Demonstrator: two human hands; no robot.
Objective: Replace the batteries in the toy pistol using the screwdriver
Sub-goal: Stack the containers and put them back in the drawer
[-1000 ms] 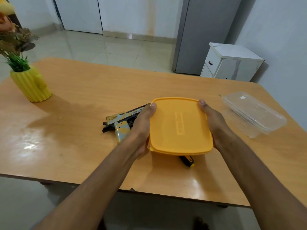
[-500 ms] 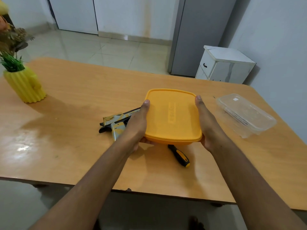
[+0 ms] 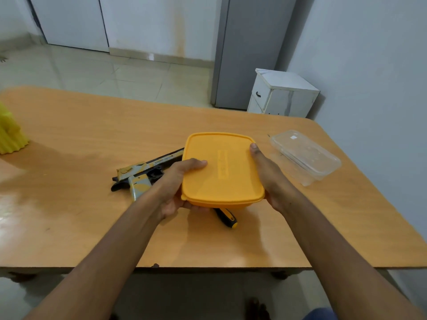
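A person holds a closed yellow-orange lidded box (image 3: 223,168) at the centre of the frame, above a wooden table (image 3: 92,139). The left hand (image 3: 178,183) grasps its left edge, thumb lying on the lid and fingers curled beneath. The right hand (image 3: 271,179) clasps the right edge, thumb tip at the lid's far corner. The toy pistol (image 3: 143,173) lies flat on the table just left of the box, partly behind the left hand. The screwdriver (image 3: 226,217) lies under the box's near edge, only its black-and-yellow handle visible. A clear plastic container (image 3: 305,155) rests at right; a yellow pot (image 3: 10,132) stands at the left edge.
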